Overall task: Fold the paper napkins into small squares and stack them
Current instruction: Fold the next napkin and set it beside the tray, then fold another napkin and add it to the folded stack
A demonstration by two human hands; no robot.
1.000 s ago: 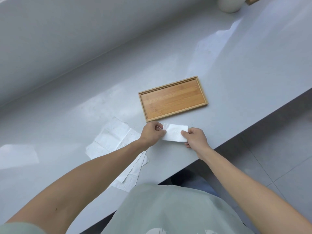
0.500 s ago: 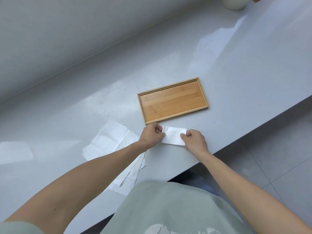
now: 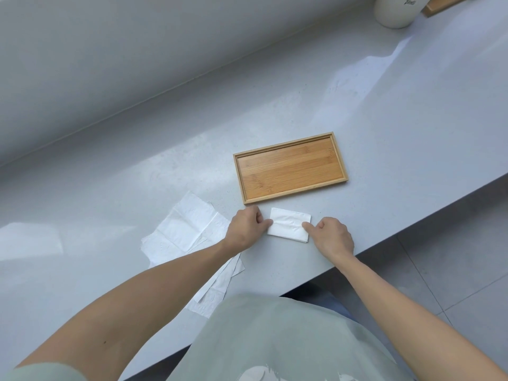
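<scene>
A folded white napkin (image 3: 288,226), a small rectangle, lies flat on the grey counter just in front of the wooden tray (image 3: 291,198). My left hand (image 3: 244,229) presses a fingertip on its left edge. My right hand (image 3: 330,237) presses a fingertip on its right side. Both hands have the other fingers curled. A loose pile of unfolded white napkins (image 3: 189,229) lies to the left, partly under my left forearm. The tray holds nothing.
The grey counter (image 3: 384,133) runs diagonally, its front edge just right of my right hand, with tiled floor below. A white cup (image 3: 395,9) and a wooden item (image 3: 439,4) stand at the far top right. A wall borders the counter's back.
The napkin was pinched between both hands just above the counter; now it lies flat and only fingertips press on it. The hands have drawn slightly apart.
</scene>
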